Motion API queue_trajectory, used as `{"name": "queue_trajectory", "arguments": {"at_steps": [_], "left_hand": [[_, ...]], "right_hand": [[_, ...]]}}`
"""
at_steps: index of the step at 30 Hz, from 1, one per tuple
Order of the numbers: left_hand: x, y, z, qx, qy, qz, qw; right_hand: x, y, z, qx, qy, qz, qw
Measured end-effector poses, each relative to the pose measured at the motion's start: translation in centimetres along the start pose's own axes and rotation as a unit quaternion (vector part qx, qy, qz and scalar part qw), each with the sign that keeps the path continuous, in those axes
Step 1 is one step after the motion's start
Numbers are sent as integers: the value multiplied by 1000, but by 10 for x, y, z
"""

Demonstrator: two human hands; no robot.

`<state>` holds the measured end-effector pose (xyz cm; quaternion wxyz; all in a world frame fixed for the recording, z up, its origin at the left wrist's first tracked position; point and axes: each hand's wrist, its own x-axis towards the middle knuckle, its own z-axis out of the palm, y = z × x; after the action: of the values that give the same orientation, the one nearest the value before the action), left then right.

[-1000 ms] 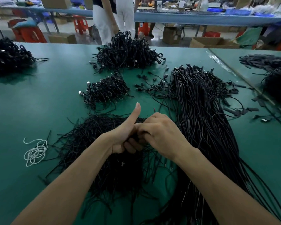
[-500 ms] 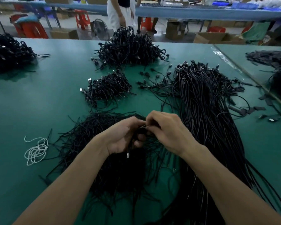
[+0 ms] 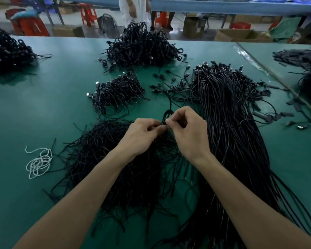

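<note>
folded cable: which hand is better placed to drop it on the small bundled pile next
Probably left: the left hand pinches the folded cable and is nearer the small pile; the right hand sits beside the long loose cables.

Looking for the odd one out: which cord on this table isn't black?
The white cord, loosely coiled on the green table left of the left hand; the piles and the held cable are black.

- Left hand: fingers curled, thumb pressed to forefinger in a pinch.
- Right hand: pinching likewise (its fingertips almost meet the left's), wrist bent slightly inward.
- Both forearms bare, converging towards the middle.
</note>
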<state>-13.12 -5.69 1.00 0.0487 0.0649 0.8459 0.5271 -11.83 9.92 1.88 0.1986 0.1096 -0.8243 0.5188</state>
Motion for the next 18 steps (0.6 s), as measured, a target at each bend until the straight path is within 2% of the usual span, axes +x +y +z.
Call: {"name": "queue_trajectory", "arguments": {"at_steps": [3,5,8,12,18], "left_hand": [[-3,1,6,-59,26,-3,998],[-5,3,8,-111,43,2,993],[-6,6,10,-175,54,1,983],[-7,9,3,-351,60,-44,933],[-5,10,1,-337,83,-44,937]], "right_hand": [[-2,0,10,87,45,83,992],[-1,0,12,154,41,133,978],[4,-3,10,251,-8,177,952],[8,-1,3,291,-69,228,926],[7,2,1,306,-106,286,902]]}}
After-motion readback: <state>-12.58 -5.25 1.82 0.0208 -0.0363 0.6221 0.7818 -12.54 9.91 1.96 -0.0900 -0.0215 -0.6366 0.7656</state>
